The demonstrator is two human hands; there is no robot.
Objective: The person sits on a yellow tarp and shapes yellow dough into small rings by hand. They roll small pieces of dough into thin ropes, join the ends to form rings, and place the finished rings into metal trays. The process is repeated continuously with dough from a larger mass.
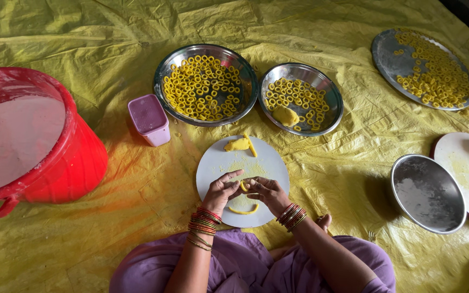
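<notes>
My left hand (221, 191) and my right hand (267, 191) meet over a round white board (213, 163), pinching a small strip of yellow dough (243, 185) between their fingertips. A curved yellow dough strip (243, 210) lies on the board just below the hands. At the board's far edge sits a lump of yellow dough (238, 144) with a short strip beside it. Both wrists wear red and gold bangles.
Two steel bowls (249, 81) (335, 103) of yellow dough rings stand beyond the board, and a steel plate (386, 57) of rings lies far right. A purple lidded box (149, 119), a red bucket (71, 157), an empty steel bowl (427, 192) and a second white board (465, 173) rest on the yellow sheet.
</notes>
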